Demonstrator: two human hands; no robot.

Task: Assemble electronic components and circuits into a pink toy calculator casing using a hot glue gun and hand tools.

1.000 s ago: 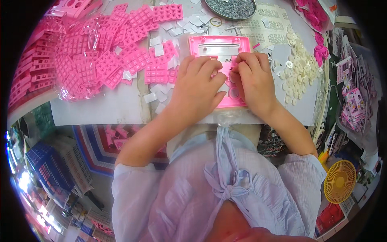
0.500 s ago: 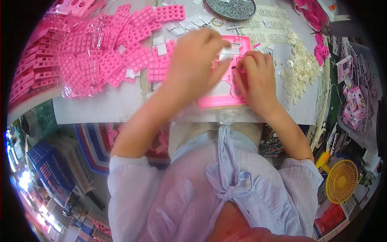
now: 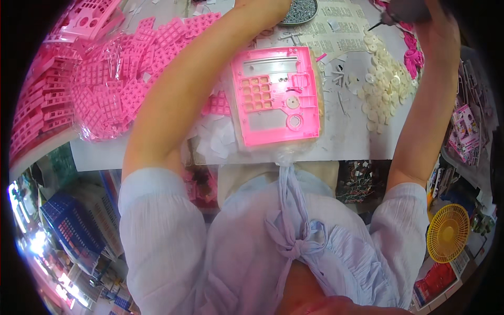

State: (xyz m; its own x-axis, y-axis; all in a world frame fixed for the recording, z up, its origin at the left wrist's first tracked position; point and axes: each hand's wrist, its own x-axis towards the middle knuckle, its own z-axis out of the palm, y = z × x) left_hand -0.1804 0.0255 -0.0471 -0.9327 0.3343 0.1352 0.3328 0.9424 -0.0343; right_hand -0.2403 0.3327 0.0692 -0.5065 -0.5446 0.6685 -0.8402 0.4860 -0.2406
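On the table before me lies a pink plastic casing (image 3: pixel 278 105), its inner side up, with a grid of square openings and two round fittings. It rests on a pad wrapped in clear film. My left hand (image 3: pixel 265 9) reaches over the far edge of the table to a round metal dish (image 3: pixel 300 11) of small screws; its fingers are mostly hidden. At the upper right my right hand (image 3: pixel 443 29) is closed round a dark electric screwdriver (image 3: pixel 407 11), whose thin bit points left above the white discs (image 3: pixel 387 86). Neither hand touches the casing.
Pink keypad pieces (image 3: pixel 110 94) are heaped at the left, partly in clear plastic. White paper squares (image 3: pixel 218 137) lie left of the casing. A printed sheet (image 3: pixel 338 31) lies beyond it. Pink parts (image 3: pixel 412 55) sit beside the discs. A yellow basket-like guard (image 3: pixel 448 233) stands lower right.
Both hands have left the casing. The left has moved up to the screw dish; the right has swung up and right and now holds the screwdriver. The casing has shifted slightly left and shows uncovered.
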